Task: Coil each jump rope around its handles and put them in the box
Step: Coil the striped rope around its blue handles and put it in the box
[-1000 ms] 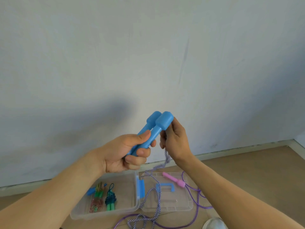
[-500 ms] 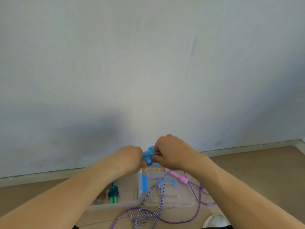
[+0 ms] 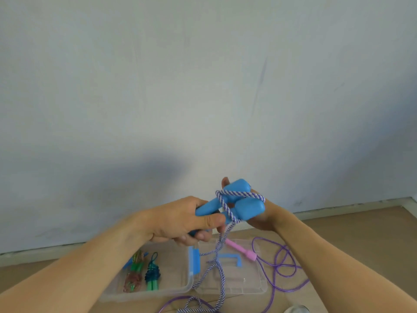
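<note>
We hold two blue handles point(image 3: 234, 203) up in front of the wall point(image 3: 203, 86). Our left hand point(image 3: 187, 220) grips their thin ends, with the thumb pressed on top and the fingers curled under. Our right hand point(image 3: 259, 215) is behind the fat ends, and we cannot tell if its fingers are curled. The striped rope point(image 3: 228, 199) goes once around both handles and crosses over them. The rest of it hangs down to the floor point(image 3: 361, 233).

Below our hands sits a clear box point(image 3: 176, 288). Its lid point(image 3: 255, 285) lies open just beside it. Two coiled ropes point(image 3: 144, 271) lie inside the box. A pink handle point(image 3: 241, 248) rests on the lid, and its purple rope point(image 3: 282, 265) loops over the floor.
</note>
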